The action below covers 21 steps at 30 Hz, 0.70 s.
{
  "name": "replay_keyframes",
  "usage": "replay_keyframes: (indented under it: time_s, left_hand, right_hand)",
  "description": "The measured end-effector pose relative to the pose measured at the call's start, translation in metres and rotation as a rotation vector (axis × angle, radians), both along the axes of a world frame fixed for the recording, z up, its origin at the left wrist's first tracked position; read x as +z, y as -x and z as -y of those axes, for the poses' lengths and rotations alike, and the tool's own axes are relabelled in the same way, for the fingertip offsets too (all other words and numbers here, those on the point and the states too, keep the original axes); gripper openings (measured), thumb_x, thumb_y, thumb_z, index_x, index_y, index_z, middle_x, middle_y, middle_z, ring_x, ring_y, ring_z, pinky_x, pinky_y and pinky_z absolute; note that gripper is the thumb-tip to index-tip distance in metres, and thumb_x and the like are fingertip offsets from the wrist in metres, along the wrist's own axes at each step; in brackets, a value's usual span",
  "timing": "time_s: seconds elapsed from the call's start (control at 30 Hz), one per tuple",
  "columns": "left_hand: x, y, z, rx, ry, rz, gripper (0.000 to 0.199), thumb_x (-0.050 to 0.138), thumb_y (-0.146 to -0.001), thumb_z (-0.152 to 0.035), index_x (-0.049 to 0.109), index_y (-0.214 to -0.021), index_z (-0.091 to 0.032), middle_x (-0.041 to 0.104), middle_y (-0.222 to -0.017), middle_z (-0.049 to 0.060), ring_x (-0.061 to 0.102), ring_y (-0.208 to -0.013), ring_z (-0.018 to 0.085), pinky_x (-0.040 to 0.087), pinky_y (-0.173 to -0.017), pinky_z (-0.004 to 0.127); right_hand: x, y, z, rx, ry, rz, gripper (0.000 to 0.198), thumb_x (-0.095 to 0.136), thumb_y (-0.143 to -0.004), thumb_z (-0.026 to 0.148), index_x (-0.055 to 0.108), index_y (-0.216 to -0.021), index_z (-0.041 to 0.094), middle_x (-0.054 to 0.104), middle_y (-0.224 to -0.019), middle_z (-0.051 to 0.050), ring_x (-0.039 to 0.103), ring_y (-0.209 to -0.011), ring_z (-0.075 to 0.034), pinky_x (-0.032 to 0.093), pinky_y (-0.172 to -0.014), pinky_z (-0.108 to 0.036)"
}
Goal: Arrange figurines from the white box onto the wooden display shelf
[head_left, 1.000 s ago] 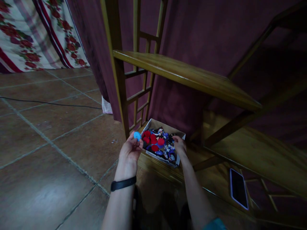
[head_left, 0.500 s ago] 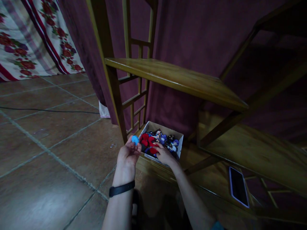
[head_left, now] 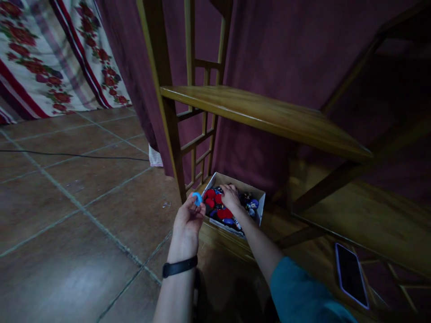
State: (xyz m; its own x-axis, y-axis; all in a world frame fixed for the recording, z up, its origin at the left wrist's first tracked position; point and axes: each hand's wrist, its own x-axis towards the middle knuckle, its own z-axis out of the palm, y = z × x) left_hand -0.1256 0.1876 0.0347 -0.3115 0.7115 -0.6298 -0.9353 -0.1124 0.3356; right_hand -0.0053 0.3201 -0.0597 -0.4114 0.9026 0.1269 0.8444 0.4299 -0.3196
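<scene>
- Pinching a blue disc (head_left: 197, 198), the left hand (head_left: 190, 217) has thumb and fingers closed on it at the box's 9 o'clock, palm up, probably so the disc is clear of the pile.
- Right hand (head_left: 230, 197): inside the cardboard box (head_left: 253, 190), reaching toward its 11 o'clock, fingers down among the contents; I cannot tell whether they grip anything.
- Red round pieces (head_left: 225, 214) sit towards the box's 7 o'clock, cartoon-figure trinkets (head_left: 253, 204) at 3 o'clock; its walls seemingly pen them together.
- The box stands on the lower shelf (head_left: 215, 232), below the upper shelf board (head_left: 266, 112), likely for easy reach.
- A phone (head_left: 351, 274) lies at the box's 4 o'clock, apparently set aside.
</scene>
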Motion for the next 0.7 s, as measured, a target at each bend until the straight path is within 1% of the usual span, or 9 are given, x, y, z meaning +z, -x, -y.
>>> replay_keyframes:
  time_s: [0.13,0.23,0.33,0.43,0.53,0.63,0.7]
  left_hand:
    - [-0.004,0.003,-0.001,0.010,-0.001,0.015,0.016,0.053,-0.071,-0.001,0.056,-0.079,-0.014,0.058,-0.062,0.000,0.056,-0.051,0.009,0.047,-0.047,0.020]
    - [-0.007,0.006,-0.001,0.019,-0.012,0.034,0.016,0.053,-0.072,-0.002,0.057,-0.081,-0.014,0.059,-0.065,0.001,0.056,-0.052,0.009,0.047,-0.048,0.020]
    - [-0.008,0.007,0.000,0.027,-0.009,0.051,0.016,0.052,-0.072,-0.002,0.057,-0.081,-0.014,0.059,-0.065,0.001,0.056,-0.052,0.009,0.047,-0.049,0.020]
    - [-0.005,0.007,0.001,0.035,-0.002,0.066,0.016,0.051,-0.073,-0.001,0.057,-0.080,-0.014,0.058,-0.064,0.000,0.055,-0.052,0.008,0.046,-0.049,0.020]
    - [-0.003,0.007,0.002,0.041,-0.015,0.076,0.015,0.050,-0.073,-0.002,0.056,-0.079,-0.014,0.058,-0.065,0.001,0.054,-0.052,0.008,0.046,-0.049,0.020]
    - [-0.002,0.007,0.002,0.042,-0.020,0.080,0.015,0.050,-0.073,-0.002,0.056,-0.079,-0.014,0.058,-0.065,0.001,0.055,-0.053,0.009,0.046,-0.050,0.020]
    - [-0.003,0.007,0.002,0.044,-0.020,0.077,0.016,0.050,-0.073,-0.002,0.056,-0.080,-0.014,0.058,-0.065,0.001,0.055,-0.053,0.009,0.046,-0.050,0.021]
  right_hand:
    - [0.002,0.001,0.002,0.017,-0.048,0.097,0.036,0.046,-0.080,0.018,0.054,-0.114,0.026,0.056,-0.110,-0.006,0.038,-0.106,-0.023,0.025,-0.091,-0.036]
    - [0.009,-0.007,0.008,0.000,-0.070,0.138,0.035,0.046,-0.079,0.015,0.054,-0.111,0.027,0.055,-0.107,-0.007,0.038,-0.105,-0.022,0.020,-0.093,-0.038]
    - [0.016,-0.021,0.016,-0.016,-0.085,0.120,0.037,0.045,-0.078,0.013,0.053,-0.111,0.028,0.054,-0.109,-0.006,0.038,-0.107,-0.022,0.018,-0.094,-0.038]
    - [0.019,-0.036,0.023,-0.069,-0.049,0.113,0.036,0.046,-0.077,0.013,0.053,-0.110,0.026,0.052,-0.110,-0.006,0.039,-0.108,-0.022,0.021,-0.092,-0.037]
    - [0.018,-0.049,0.026,-0.094,0.039,0.141,0.037,0.047,-0.075,0.011,0.055,-0.108,0.025,0.053,-0.109,-0.007,0.042,-0.106,-0.021,0.026,-0.088,-0.034]
    - [0.017,-0.055,0.024,-0.130,0.128,0.160,0.037,0.048,-0.073,0.012,0.058,-0.105,0.027,0.054,-0.110,-0.005,0.045,-0.105,-0.022,0.030,-0.085,-0.033]
    - [0.018,-0.054,0.021,-0.167,0.138,0.145,0.034,0.048,-0.073,0.015,0.060,-0.102,0.027,0.057,-0.109,-0.005,0.046,-0.106,-0.022,0.031,-0.085,-0.033]
